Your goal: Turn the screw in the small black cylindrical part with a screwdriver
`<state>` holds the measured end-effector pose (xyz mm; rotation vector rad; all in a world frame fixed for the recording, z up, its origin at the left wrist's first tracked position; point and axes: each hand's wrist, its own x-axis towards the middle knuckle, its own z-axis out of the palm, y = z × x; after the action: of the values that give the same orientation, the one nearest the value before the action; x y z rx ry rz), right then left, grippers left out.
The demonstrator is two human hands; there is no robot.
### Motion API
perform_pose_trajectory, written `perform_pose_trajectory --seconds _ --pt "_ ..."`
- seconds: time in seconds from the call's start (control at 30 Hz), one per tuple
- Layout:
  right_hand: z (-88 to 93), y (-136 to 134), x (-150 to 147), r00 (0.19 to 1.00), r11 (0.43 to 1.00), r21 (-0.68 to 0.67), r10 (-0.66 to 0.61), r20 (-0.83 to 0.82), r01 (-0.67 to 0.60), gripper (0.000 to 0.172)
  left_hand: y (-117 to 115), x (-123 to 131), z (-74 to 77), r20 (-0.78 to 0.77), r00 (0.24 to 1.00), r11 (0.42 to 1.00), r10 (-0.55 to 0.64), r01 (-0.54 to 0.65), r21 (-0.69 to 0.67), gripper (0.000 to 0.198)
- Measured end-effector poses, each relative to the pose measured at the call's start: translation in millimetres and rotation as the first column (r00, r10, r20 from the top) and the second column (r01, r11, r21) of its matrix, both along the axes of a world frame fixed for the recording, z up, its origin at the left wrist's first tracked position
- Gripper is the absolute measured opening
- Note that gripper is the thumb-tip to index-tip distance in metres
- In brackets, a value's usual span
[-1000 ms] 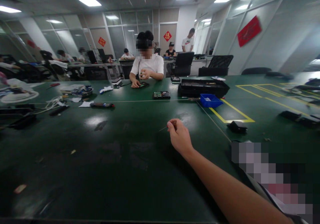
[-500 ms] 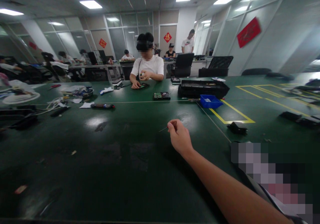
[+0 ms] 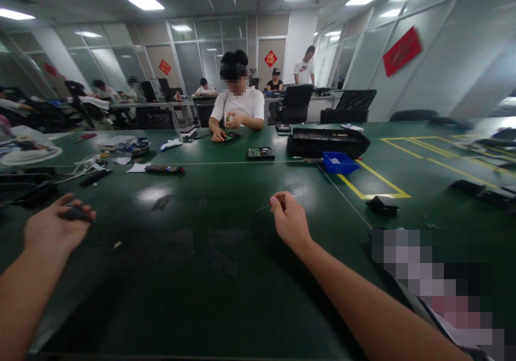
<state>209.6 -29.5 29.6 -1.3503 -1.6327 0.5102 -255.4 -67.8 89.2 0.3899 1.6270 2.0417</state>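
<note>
On the left, my left hand (image 3: 58, 224) is raised above the green table with its fingers curled round a small dark object (image 3: 76, 213); its kind is hard to make out. Near the middle, my right hand (image 3: 290, 218) pinches a thin metal rod (image 3: 263, 208), which points left over the table top. A bit of red shows at the fingertips where the rod begins, and the rest of it is hidden in the hand. The two hands are far apart.
Beyond my hands lie a hard drive (image 3: 260, 153), a long black casing (image 3: 327, 142), a blue bin (image 3: 339, 163) and a dark cylindrical tool (image 3: 164, 170). Cables (image 3: 83, 167) clutter the far left. A co-worker (image 3: 238, 105) sits opposite, handling a board. A black block (image 3: 382, 205) lies at right.
My left hand has come into view from the left, with the dark object in it. My right hand and the thin rod have stayed in place.
</note>
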Motion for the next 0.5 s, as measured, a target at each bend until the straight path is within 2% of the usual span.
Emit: perform_pose_trajectory --seconds 0.07,0.17,0.33,0.5 --pt "-0.1 -0.1 -0.3 1.0 1.0 0.004 -0.001 -0.002 0.001 0.021 15.9 7.1 -12.4 0.02 0.99 0.987 -0.141 0.139 0.078 0.024" --pt "0.0 -0.7 -0.8 1.0 1.0 0.003 0.002 -0.01 -0.002 0.022 33.2 34.6 -19.2 0.064 0.949 0.943 -0.31 0.297 0.151 0.026" --pt "1.2 -1.5 -0.9 1.0 1.0 -0.001 0.002 -0.003 -0.002 0.022 48.0 105.7 -17.2 0.126 0.824 0.828 -0.552 0.524 0.2 0.041" --pt "2.1 -2.2 -0.9 1.0 1.0 -0.003 0.008 -0.005 -0.008 0.022 53.0 180.0 -18.7 0.149 0.692 0.706 -0.707 0.673 0.221 0.036"
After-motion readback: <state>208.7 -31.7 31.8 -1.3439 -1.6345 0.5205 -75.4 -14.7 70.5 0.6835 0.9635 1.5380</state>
